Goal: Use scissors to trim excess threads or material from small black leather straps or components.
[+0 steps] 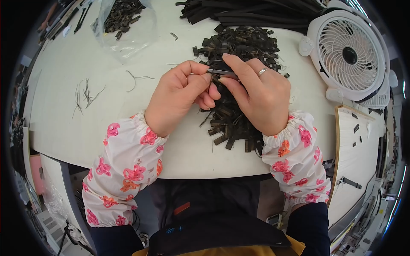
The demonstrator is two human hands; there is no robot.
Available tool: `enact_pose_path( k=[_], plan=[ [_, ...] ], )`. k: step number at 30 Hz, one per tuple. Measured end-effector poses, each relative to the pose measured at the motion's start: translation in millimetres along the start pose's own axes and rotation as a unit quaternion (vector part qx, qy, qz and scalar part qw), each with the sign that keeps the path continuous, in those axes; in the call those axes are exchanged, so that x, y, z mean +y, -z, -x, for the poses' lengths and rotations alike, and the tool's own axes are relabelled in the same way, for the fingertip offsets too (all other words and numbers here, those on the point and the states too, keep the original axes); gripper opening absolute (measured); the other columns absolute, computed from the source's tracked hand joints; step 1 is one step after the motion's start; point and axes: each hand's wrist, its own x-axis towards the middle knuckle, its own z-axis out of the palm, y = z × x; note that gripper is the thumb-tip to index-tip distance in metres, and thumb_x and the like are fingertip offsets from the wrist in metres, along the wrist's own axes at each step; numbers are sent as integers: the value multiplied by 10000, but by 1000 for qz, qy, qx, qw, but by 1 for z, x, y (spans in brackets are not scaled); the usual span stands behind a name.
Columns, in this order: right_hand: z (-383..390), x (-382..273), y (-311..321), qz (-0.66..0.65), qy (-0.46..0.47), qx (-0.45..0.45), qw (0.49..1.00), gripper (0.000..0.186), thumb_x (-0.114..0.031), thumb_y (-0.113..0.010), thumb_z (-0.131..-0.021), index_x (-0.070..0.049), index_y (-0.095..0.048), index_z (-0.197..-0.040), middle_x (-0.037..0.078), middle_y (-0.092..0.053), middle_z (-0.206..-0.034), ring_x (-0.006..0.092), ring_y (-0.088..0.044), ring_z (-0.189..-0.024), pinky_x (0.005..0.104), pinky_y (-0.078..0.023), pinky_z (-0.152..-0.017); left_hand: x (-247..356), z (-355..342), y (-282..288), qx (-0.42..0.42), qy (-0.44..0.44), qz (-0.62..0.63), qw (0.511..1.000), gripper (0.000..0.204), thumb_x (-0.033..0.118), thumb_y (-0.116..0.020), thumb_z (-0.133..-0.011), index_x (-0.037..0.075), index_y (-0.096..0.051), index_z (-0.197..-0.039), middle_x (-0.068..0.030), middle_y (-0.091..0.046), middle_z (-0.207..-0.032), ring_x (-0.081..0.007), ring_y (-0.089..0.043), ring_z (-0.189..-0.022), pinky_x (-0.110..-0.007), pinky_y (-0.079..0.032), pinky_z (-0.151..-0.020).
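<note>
My left hand (177, 91) is closed, thumb against forefinger, pinching a small black fabric piece that mostly hides behind the fingers. My right hand (267, 96), a ring on one finger, grips small metal thread snips (221, 72) between thumb and fingers. The tips of the snips reach to the left fingertips, right at the black piece. Under and around both hands spreads a heap of short black fabric tabs (230, 121), some with loose threads. My forearms wear white sleeve covers with pink and orange flowers.
A white fan (316, 55) stands at the right of the white table (115, 149). Long black strips (260, 15) lie at the back. A clear plastic bag (128, 49) with more tabs is at the back left. Loose thread scraps (87, 96) lie on the left.
</note>
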Motion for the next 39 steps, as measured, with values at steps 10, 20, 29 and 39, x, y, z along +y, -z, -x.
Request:
enact_pose_path(
  k=[10, 20, 29, 39],
  plan=[
    [1, 1, 7, -118, -96, -99, 983, 312, -127, -683, -708, -108, -591, -1005, 40, -545, -708, 187, -556, -564, 291, -453, -504, -5, -4, 10, -42, 11, -7, 999, 145, 135, -491, -905, -1, -498, -958, -55, -603, -719, -78, -547, -584, -197, -457, -565],
    [-1, 16, 3, -294, -30, -150, 944, 316, 104, -620, -647, -34, -622, -931, 38, -541, -694, 140, -510, -576, 242, -403, -518, 0, -8, 20, -162, 100, -20, 982, 132, 154, -514, -896, 35, -544, -946, 0, -592, -724, -52, -538, -617, -185, -445, -591],
    [1, 8, 1, -231, -139, -99, 958, 227, -165, -709, -710, -62, -579, -866, 47, -607, -749, 188, -585, -569, 262, -458, -503, -7, -9, 17, -99, 53, -43, 993, 186, 137, -501, -896, 2, -578, -998, -7, -596, -734, -50, -537, -625, -179, -442, -595],
    [0, 7, -2, 2, 19, -44, 999, 318, -210, -705, -675, -116, -586, -955, 21, -473, -617, 180, -520, -490, 296, -416, -439, -5, -8, 15, -32, 30, -22, 999, 165, 133, -517, -880, -5, -584, -941, -26, -608, -712, -58, -537, -592, -181, -443, -570]
  ],
)
